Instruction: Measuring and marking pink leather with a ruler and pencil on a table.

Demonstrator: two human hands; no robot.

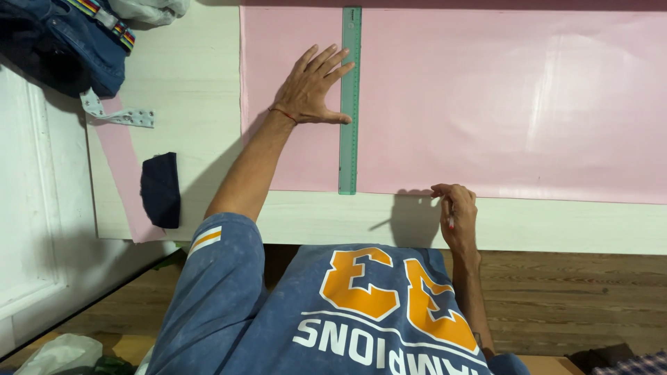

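Near edge of frame, lower centre: right hand (455, 215) at the pale, smooth table (556, 226) rim, fingers curled together around a thin pencil (450, 221), knuckles bent. Just beyond lies the large matte pink sheet (500, 104), flat, filling the upper right. A long translucent green ruler (349, 104) runs straight up centre frame. Left hand (314, 87) presses flat beside it, fingers spread apart, fingertips touching the ruler's edge, arm extended. Dark folded cloth (160, 189) at left.
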